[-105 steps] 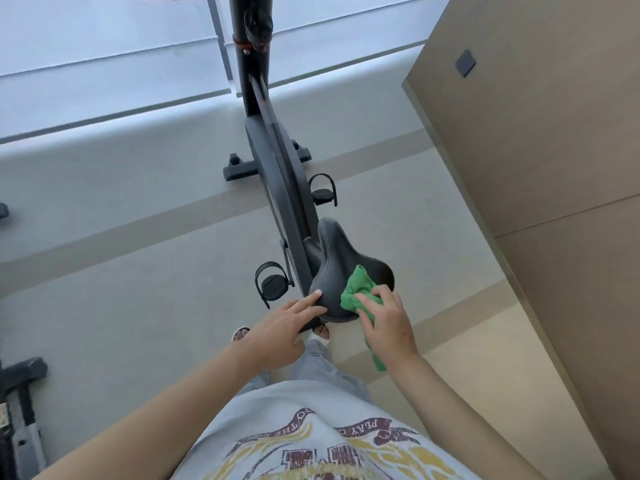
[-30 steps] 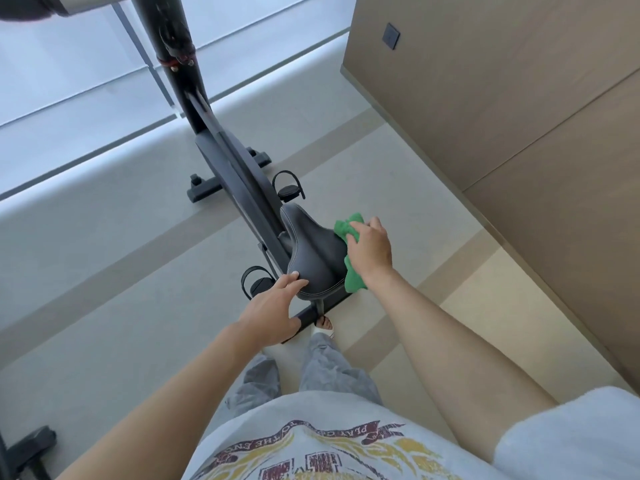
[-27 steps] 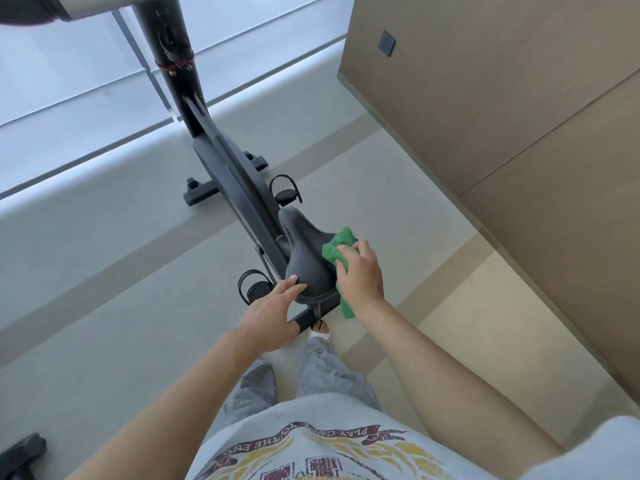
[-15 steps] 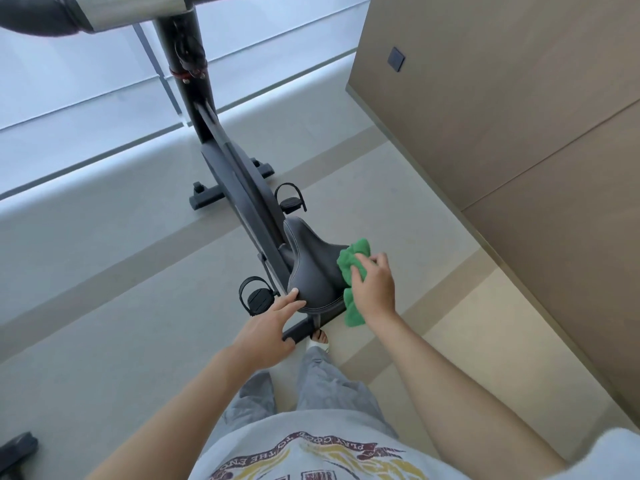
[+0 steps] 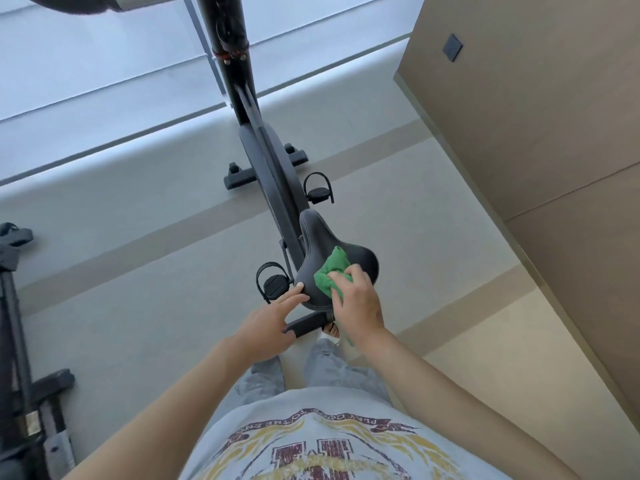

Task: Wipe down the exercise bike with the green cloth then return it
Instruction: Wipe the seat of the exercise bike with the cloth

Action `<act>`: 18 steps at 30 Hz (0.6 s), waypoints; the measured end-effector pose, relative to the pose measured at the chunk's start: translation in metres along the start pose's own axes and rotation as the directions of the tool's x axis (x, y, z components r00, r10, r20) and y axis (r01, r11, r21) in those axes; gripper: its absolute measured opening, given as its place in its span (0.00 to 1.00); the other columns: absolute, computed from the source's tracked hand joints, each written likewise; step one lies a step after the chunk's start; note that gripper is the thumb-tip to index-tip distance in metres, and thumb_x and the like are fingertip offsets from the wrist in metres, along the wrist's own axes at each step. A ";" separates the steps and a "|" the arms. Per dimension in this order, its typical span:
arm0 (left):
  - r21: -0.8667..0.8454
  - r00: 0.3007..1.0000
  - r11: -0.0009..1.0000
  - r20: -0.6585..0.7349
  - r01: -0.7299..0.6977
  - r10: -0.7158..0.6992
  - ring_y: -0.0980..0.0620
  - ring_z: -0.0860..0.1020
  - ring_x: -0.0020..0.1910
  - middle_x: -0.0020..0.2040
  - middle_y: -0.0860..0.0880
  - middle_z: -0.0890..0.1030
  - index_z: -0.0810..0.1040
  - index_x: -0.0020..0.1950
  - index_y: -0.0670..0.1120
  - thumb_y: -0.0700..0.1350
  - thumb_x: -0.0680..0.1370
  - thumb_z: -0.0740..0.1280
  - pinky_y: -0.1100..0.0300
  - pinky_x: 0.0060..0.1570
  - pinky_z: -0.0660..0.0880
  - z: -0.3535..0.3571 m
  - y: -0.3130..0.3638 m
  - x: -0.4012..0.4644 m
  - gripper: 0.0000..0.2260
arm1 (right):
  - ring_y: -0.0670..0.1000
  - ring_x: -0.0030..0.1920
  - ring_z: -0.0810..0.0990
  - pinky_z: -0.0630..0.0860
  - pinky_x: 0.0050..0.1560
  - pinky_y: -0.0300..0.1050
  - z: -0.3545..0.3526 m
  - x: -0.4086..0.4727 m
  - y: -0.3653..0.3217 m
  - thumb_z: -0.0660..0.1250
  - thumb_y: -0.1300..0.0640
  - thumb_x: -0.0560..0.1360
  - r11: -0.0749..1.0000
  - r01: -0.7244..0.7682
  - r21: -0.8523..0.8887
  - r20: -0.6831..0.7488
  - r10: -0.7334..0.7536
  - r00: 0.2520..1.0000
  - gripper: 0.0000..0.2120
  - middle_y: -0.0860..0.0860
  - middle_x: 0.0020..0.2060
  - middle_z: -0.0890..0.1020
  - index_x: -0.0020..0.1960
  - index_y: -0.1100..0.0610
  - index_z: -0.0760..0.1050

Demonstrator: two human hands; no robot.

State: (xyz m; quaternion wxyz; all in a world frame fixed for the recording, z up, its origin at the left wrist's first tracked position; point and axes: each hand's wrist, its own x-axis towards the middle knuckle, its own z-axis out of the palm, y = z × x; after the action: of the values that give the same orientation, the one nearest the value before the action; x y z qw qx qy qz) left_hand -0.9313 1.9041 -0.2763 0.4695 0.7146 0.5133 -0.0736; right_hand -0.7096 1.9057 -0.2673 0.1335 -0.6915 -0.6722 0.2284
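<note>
A black exercise bike [image 5: 273, 174] stands on the grey floor in front of me, its black saddle [image 5: 318, 233] nearest to me. My right hand [image 5: 358, 303] grips a bunched green cloth [image 5: 330, 271] and holds it on top of the saddle's rear half. My left hand [image 5: 268, 322] lies to the left with its fingers out straight, the fingertips touching the saddle's left rear edge. The bike's handlebar [image 5: 104, 1] crosses the top left corner.
A tan wood-panelled wall [image 5: 536, 133] with a dark switch plate [image 5: 453, 47] runs close along the right. Another black machine [image 5: 20, 358] stands at the left edge. A pale window band lies beyond the bike. My feet are right behind the bike's rear base bar [image 5: 306, 328].
My right hand has slid the cloth from the saddle's right side onto its top, toward the left. My left hand stays at the saddle's left rear edge. The view has shifted.
</note>
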 end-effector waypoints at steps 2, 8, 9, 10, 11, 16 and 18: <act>-0.042 1.000 0.999 -0.027 0.010 -0.011 0.53 0.81 0.53 0.83 0.68 0.52 0.65 0.82 0.59 0.38 0.77 0.65 0.55 0.55 0.79 0.004 0.000 -0.002 0.34 | 0.58 0.52 0.78 0.81 0.52 0.54 0.003 -0.003 -0.002 0.70 0.62 0.80 0.997 0.020 0.068 0.057 -0.024 0.998 0.13 0.56 0.53 0.76 0.64 0.58 0.83; -0.157 0.979 0.979 -0.133 0.130 -0.152 0.60 0.79 0.54 0.81 0.71 0.56 0.62 0.80 0.69 0.40 0.76 0.63 0.72 0.49 0.71 0.020 0.001 -0.016 0.36 | 0.56 0.54 0.77 0.80 0.53 0.49 -0.011 0.054 -0.007 0.71 0.61 0.80 0.978 0.185 0.097 0.041 -0.190 0.981 0.14 0.55 0.54 0.75 0.65 0.58 0.83; -0.170 0.973 0.974 -0.145 0.153 -0.179 0.60 0.79 0.55 0.82 0.70 0.56 0.62 0.80 0.68 0.41 0.77 0.62 0.69 0.51 0.73 0.020 0.002 -0.019 0.35 | 0.57 0.55 0.76 0.79 0.52 0.50 -0.011 0.063 -0.012 0.71 0.60 0.80 0.974 0.217 0.065 0.046 -0.220 0.974 0.14 0.55 0.55 0.75 0.66 0.57 0.82; -0.172 0.966 0.970 -0.164 0.173 -0.201 0.60 0.79 0.56 0.82 0.70 0.57 0.63 0.80 0.68 0.42 0.77 0.63 0.65 0.53 0.74 0.018 0.003 -0.022 0.34 | 0.57 0.55 0.76 0.79 0.52 0.51 -0.008 0.069 -0.016 0.70 0.59 0.81 0.970 0.242 0.027 0.076 -0.243 0.967 0.14 0.56 0.57 0.75 0.66 0.56 0.82; -0.171 0.958 0.968 -0.188 0.184 -0.216 0.59 0.79 0.56 0.82 0.69 0.57 0.64 0.80 0.67 0.43 0.77 0.64 0.62 0.53 0.76 0.015 0.003 -0.025 0.33 | 0.58 0.56 0.75 0.79 0.53 0.52 -0.005 0.073 -0.021 0.68 0.58 0.82 0.963 0.269 -0.027 0.128 -0.263 0.956 0.14 0.55 0.59 0.75 0.67 0.55 0.81; -0.197 0.919 0.959 -0.300 0.202 -0.255 0.58 0.80 0.56 0.80 0.68 0.62 0.67 0.78 0.64 0.44 0.78 0.67 0.61 0.53 0.74 -0.015 0.001 -0.039 0.30 | 0.57 0.55 0.72 0.76 0.53 0.51 0.009 0.054 -0.028 0.64 0.51 0.82 0.919 0.331 -0.215 0.238 -0.279 0.930 0.12 0.53 0.60 0.77 0.63 0.50 0.81; -0.209 0.910 0.959 -0.328 0.191 -0.253 0.58 0.80 0.56 0.80 0.67 0.64 0.68 0.78 0.64 0.44 0.78 0.67 0.60 0.54 0.74 -0.027 -0.003 -0.042 0.30 | 0.56 0.55 0.72 0.78 0.53 0.51 0.010 0.044 -0.022 0.65 0.52 0.81 0.923 0.332 -0.194 0.238 -0.284 0.929 0.12 0.53 0.59 0.77 0.62 0.50 0.81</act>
State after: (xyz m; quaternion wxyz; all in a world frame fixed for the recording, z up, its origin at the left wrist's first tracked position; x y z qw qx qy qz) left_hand -0.9636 1.8967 -0.2390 0.4189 0.6096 0.6714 0.0466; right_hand -0.7343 1.9490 -0.2709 0.0164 -0.5599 -0.8051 0.1950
